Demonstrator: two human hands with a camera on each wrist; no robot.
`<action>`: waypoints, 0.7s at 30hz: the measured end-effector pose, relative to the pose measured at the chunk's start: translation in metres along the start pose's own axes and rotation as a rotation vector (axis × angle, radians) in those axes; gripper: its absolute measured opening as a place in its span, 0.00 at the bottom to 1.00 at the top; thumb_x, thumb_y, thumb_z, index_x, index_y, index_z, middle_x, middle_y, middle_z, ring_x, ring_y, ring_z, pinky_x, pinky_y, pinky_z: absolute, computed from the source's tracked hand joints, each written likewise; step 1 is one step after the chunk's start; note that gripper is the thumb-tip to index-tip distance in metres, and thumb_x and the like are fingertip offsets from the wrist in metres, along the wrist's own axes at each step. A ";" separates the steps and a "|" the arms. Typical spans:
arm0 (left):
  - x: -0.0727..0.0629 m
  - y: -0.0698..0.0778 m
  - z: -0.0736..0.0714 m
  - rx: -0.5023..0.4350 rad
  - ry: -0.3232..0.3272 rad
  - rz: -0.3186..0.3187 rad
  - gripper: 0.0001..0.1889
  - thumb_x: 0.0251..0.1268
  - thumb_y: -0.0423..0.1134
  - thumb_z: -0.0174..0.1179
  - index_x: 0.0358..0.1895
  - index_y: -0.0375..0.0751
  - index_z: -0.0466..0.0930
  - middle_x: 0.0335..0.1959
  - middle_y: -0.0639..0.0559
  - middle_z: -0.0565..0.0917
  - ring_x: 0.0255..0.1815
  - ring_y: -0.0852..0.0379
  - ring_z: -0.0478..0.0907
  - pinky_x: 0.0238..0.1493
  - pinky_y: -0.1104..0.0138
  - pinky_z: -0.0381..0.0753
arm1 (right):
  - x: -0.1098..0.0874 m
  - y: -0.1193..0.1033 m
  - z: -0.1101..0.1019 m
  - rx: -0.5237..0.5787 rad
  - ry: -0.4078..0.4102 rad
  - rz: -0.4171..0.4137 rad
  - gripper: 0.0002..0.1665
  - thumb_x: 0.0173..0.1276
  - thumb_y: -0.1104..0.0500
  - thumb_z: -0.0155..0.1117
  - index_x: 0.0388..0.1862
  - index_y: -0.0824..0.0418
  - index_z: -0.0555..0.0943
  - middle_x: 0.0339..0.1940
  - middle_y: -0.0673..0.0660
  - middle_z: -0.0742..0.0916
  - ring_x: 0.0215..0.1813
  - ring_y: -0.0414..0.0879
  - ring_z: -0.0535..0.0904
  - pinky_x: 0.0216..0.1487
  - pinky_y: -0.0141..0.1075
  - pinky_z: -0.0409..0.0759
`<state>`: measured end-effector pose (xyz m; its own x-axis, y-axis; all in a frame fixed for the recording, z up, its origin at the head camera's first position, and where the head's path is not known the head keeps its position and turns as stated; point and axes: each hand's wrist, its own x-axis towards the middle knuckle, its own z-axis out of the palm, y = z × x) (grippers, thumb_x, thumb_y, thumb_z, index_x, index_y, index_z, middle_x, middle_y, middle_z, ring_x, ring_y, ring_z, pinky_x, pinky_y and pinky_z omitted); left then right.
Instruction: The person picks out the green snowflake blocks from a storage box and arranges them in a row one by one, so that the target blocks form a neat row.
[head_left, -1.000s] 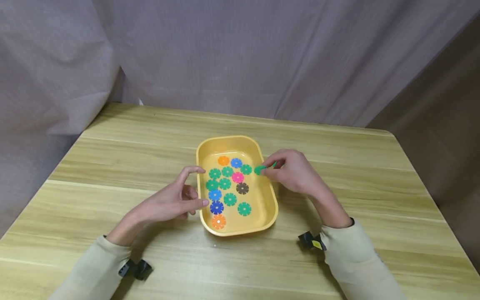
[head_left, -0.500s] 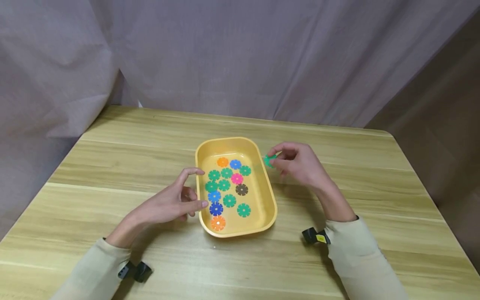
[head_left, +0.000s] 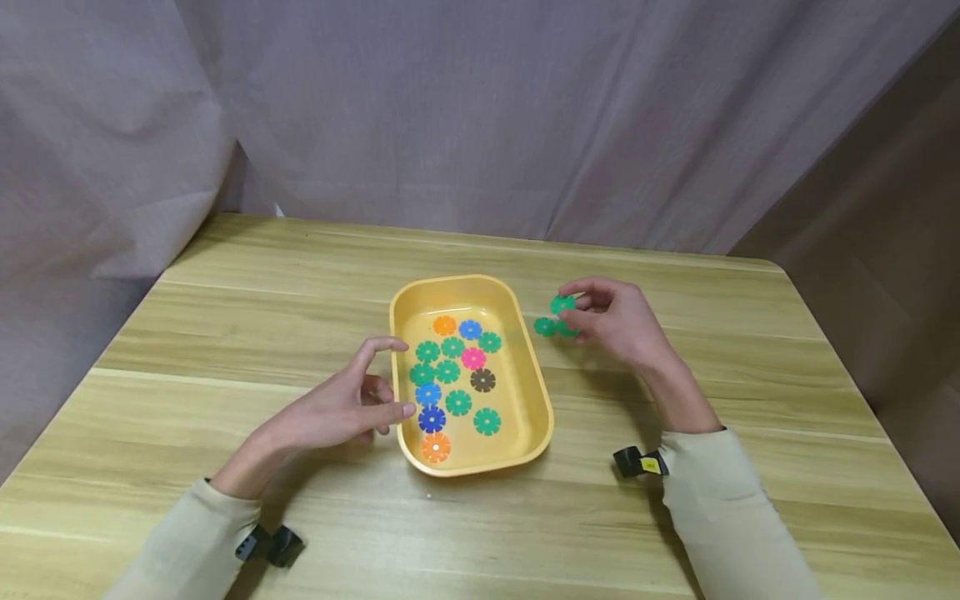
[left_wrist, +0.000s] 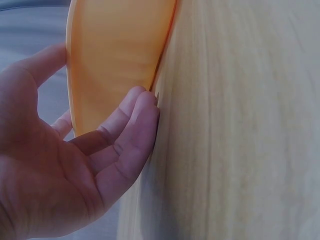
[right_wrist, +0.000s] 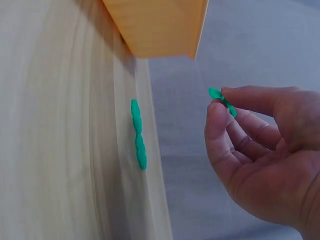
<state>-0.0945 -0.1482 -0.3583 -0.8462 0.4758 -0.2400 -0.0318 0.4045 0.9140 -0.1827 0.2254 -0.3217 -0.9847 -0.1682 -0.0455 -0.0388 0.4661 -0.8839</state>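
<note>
My left hand [head_left: 345, 400] holds the left side of a yellow plastic tub [head_left: 517, 379]. Its thumb and index finger hook over the rim while the other fingers [left_wrist: 135, 120] lie along the outer wall. Beyond the tub's right side, my right hand [head_left: 626, 325] pinches a green snowflake disc [head_left: 562, 304] between thumb and index finger. In the right wrist view that green disc [right_wrist: 215, 94] is held clear above the table. Just below it, two green discs [head_left: 544, 327] lie side by side on the wood, one partly covered by my fingers.
Several notched discs lie flat in the tub: green ones [head_left: 487, 422], orange [head_left: 445, 325], blue [head_left: 470, 330], dark blue [head_left: 432, 418], pink [head_left: 473, 358] and brown [head_left: 483, 380]. A grey curtain [head_left: 420, 125] hangs behind the wooden table [head_left: 750, 358].
My right hand has carried the green disc from over the tub's right rim out to the right and away from me, uncovering green discs on the table. The left hand stays at the rim.
</note>
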 end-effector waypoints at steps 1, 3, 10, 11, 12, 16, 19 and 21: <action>0.000 0.000 0.000 0.000 0.000 -0.001 0.42 0.72 0.45 0.70 0.79 0.53 0.50 0.36 0.43 0.82 0.31 0.48 0.82 0.30 0.59 0.85 | 0.001 0.001 -0.001 0.003 0.005 0.000 0.21 0.70 0.68 0.71 0.61 0.71 0.82 0.38 0.54 0.84 0.33 0.39 0.85 0.38 0.37 0.90; 0.000 0.000 0.000 -0.001 0.000 -0.003 0.42 0.72 0.45 0.70 0.79 0.54 0.50 0.36 0.43 0.82 0.31 0.48 0.82 0.30 0.59 0.85 | 0.002 0.004 -0.005 0.009 0.016 0.004 0.23 0.70 0.68 0.70 0.62 0.71 0.81 0.38 0.53 0.83 0.33 0.39 0.85 0.38 0.36 0.90; 0.000 0.000 0.000 -0.003 -0.002 -0.007 0.42 0.72 0.45 0.70 0.79 0.54 0.50 0.37 0.43 0.82 0.31 0.48 0.82 0.30 0.60 0.85 | 0.005 0.016 -0.016 -0.018 0.053 0.034 0.25 0.71 0.66 0.71 0.65 0.68 0.81 0.38 0.53 0.83 0.30 0.40 0.84 0.38 0.38 0.90; 0.000 0.000 0.000 -0.004 -0.001 -0.008 0.42 0.72 0.45 0.70 0.79 0.54 0.50 0.37 0.42 0.82 0.31 0.48 0.82 0.30 0.60 0.85 | 0.006 0.018 -0.018 -0.020 0.058 0.037 0.25 0.71 0.66 0.71 0.66 0.68 0.80 0.38 0.53 0.84 0.30 0.40 0.85 0.38 0.38 0.90; 0.000 0.001 0.000 -0.004 -0.001 -0.009 0.42 0.72 0.45 0.70 0.79 0.54 0.50 0.37 0.42 0.82 0.31 0.48 0.82 0.30 0.60 0.85 | 0.006 0.020 -0.020 -0.026 0.062 0.042 0.25 0.72 0.66 0.71 0.66 0.68 0.80 0.38 0.52 0.84 0.29 0.41 0.85 0.38 0.38 0.89; 0.001 0.001 0.000 -0.004 0.000 -0.010 0.42 0.72 0.45 0.70 0.79 0.54 0.50 0.38 0.42 0.82 0.31 0.48 0.82 0.30 0.60 0.85 | 0.008 0.026 -0.026 -0.042 0.080 0.053 0.25 0.72 0.65 0.70 0.66 0.68 0.80 0.36 0.51 0.85 0.29 0.41 0.85 0.37 0.37 0.89; 0.001 0.001 0.000 -0.004 0.001 -0.011 0.42 0.72 0.45 0.70 0.79 0.54 0.50 0.38 0.42 0.82 0.31 0.48 0.82 0.30 0.60 0.84 | 0.009 0.032 -0.030 -0.055 0.075 0.071 0.25 0.71 0.66 0.70 0.66 0.68 0.80 0.36 0.52 0.86 0.28 0.40 0.85 0.37 0.35 0.88; 0.001 0.001 0.000 -0.005 0.002 -0.012 0.42 0.72 0.45 0.70 0.79 0.54 0.50 0.38 0.42 0.82 0.31 0.48 0.82 0.30 0.60 0.84 | 0.009 0.036 -0.032 -0.060 0.063 0.087 0.26 0.71 0.66 0.70 0.67 0.68 0.79 0.38 0.53 0.87 0.29 0.39 0.85 0.37 0.33 0.88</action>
<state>-0.0950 -0.1473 -0.3580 -0.8468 0.4695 -0.2502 -0.0445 0.4062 0.9127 -0.1987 0.2681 -0.3396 -0.9934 -0.0711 -0.0899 0.0391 0.5278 -0.8485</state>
